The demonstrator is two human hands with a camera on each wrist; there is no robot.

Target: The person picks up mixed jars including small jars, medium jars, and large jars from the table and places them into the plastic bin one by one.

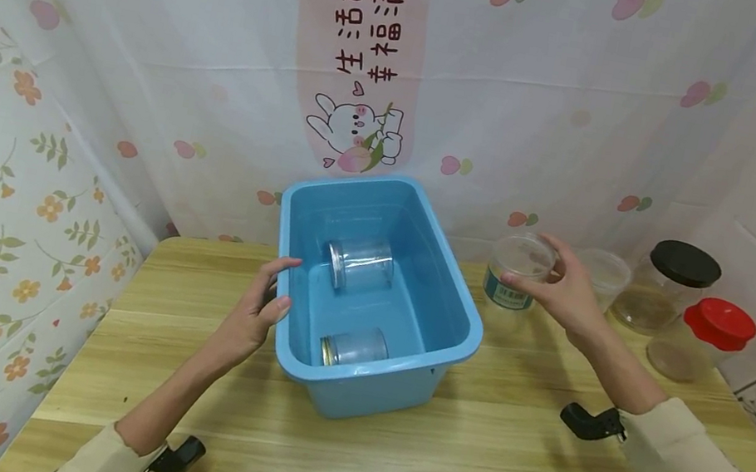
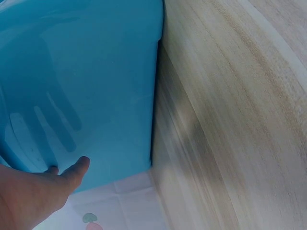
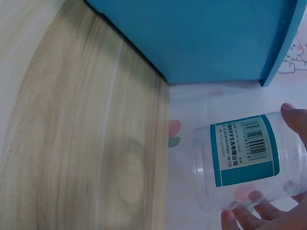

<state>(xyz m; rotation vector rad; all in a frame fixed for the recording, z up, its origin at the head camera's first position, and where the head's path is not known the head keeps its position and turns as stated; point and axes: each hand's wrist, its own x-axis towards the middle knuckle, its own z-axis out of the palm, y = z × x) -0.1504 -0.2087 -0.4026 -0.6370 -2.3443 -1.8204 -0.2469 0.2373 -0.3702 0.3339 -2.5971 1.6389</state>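
Note:
A blue plastic tub point(image 1: 350, 396) stands mid-table, and my left hand point(image 1: 251, 319) grips its left rim. Fingers and thumb of that hand also show against the tub's outer wall point(image 2: 110, 96) in the left wrist view. Off the tub's right side, my right hand point(image 1: 571, 294) holds a clear plastic jar point(image 1: 509, 289) upright, thumb and fingers around its upper part. A green-and-white barcode label point(image 3: 244, 149) wraps the jar, whose base is close over the table. Inside the tub lie two clear jars on their sides, one with a silver lid point(image 1: 337, 264), one with a gold lid point(image 1: 328, 351).
Right of my right hand stand a clear tub-shaped container point(image 1: 605, 274), a clear jar with a black lid point(image 1: 684, 265) and one with a red lid point(image 1: 721, 323). A printed curtain point(image 1: 536, 112) hangs behind the wooden table point(image 1: 498, 460).

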